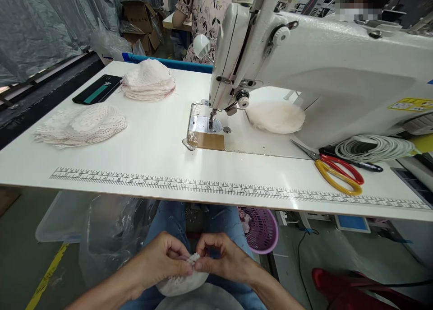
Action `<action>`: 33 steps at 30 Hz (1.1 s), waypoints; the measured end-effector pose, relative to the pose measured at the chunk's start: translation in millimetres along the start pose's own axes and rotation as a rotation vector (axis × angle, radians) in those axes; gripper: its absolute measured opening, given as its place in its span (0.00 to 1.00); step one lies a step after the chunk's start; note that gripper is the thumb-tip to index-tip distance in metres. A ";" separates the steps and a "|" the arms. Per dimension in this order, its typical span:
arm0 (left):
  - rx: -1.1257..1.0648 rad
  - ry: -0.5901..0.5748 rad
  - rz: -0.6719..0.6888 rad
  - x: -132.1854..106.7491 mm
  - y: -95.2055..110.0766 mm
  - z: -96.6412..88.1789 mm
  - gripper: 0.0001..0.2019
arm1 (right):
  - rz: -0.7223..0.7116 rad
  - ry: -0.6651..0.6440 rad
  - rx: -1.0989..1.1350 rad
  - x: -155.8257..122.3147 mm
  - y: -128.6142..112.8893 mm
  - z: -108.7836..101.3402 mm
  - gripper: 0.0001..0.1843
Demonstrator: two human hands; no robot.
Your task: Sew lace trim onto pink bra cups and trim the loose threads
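Note:
Over my lap, below the table's front edge, both hands pinch a small white lace piece (184,283). My left hand (158,262) grips its left side with the fingers curled. My right hand (221,256) pinches the top edge, thumb against fingertips. The piece bulges down between them. A white sewing machine (304,62) stands on the white table (152,152), its needle (211,120) over the metal plate. Two stacks of lace pieces lie on the table's left: one nearer (81,125), one farther back (149,80).
Scissors with red and yellow handles (333,168) lie at the right beside a coil of white cord (375,147). A round white pad (275,116) sits under the machine arm. A phone (97,89) lies far left. A purple basket (260,229) stands under the table. Another person (206,12) works behind.

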State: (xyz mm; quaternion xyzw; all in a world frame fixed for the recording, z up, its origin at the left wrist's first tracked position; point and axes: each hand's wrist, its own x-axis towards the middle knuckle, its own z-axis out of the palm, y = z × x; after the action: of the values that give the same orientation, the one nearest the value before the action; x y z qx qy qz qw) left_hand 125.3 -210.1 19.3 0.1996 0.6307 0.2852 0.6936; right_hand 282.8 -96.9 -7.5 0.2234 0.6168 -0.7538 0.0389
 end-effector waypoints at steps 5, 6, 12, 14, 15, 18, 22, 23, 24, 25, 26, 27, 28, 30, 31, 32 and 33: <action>0.046 0.030 -0.023 0.4 -2.7 2.9 0.19 | -0.010 0.013 0.012 -0.5 3.0 0.3 0.20; 0.053 0.038 -0.025 0.3 -2.8 3.5 0.20 | -0.014 0.012 0.015 -1.1 3.3 0.1 0.20; 0.058 0.011 -0.002 -1.0 0.7 4.9 0.21 | -0.030 0.016 0.053 -4.7 3.3 0.5 0.19; 0.050 -0.006 0.016 -2.1 2.5 5.6 0.20 | -0.023 0.021 0.056 -4.8 2.7 1.6 0.19; 0.051 -0.009 0.025 -2.8 3.4 6.2 0.19 | -0.018 0.025 0.048 -4.8 2.5 2.2 0.19; 0.072 0.008 0.037 -4.4 5.3 8.7 0.17 | -0.012 0.041 0.008 -4.7 2.5 3.2 0.20; 0.111 0.025 0.042 -5.0 8.0 10.5 0.17 | -0.026 0.031 -0.006 -6.5 2.0 1.4 0.20; 0.119 0.015 0.041 -5.0 9.0 10.4 0.18 | -0.035 0.017 -0.012 -7.4 1.4 0.5 0.20; 0.128 -0.001 0.041 -5.0 10.0 10.1 0.18 | -0.048 0.005 -0.023 -8.5 0.4 -0.4 0.20; 0.133 -0.020 0.041 -4.9 10.9 9.7 0.19 | -0.064 -0.005 -0.040 -9.6 -0.7 -1.4 0.20; 0.135 -0.040 0.049 -4.9 11.5 9.3 0.20 | -0.082 -0.010 -0.058 -10.8 -1.9 -2.5 0.20; 0.134 -0.058 0.061 -4.7 11.6 8.9 0.21 | -0.098 -0.010 -0.074 -11.8 -2.9 -3.6 0.20; 0.132 -0.070 0.076 -4.4 11.2 8.7 0.22 | -0.105 -0.006 -0.086 -12.6 -3.5 -4.6 0.20; 0.115 -0.082 0.117 -2.8 8.1 8.3 0.24 | -0.104 0.006 -0.102 -13.3 -3.2 -6.1 0.20; 0.110 -0.087 0.135 -1.2 5.5 8.3 0.24 | -0.100 0.015 -0.109 -13.2 -2.0 -6.3 0.20; 0.110 -0.093 0.147 0.9 2.4 8.5 0.25 | -0.097 0.023 -0.115 -13.0 -0.1 -5.9 0.20; 0.111 -0.103 0.153 3.6 -1.2 8.9 0.26 | -0.095 0.034 -0.120 -12.8 2.2 -4.9 0.21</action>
State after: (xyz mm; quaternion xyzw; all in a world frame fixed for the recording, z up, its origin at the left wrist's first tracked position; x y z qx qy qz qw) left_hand 134.4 -207.9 16.9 0.2997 0.5920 0.2915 0.6890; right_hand 296.5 -95.6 -5.3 0.2041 0.6714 -0.7124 0.0060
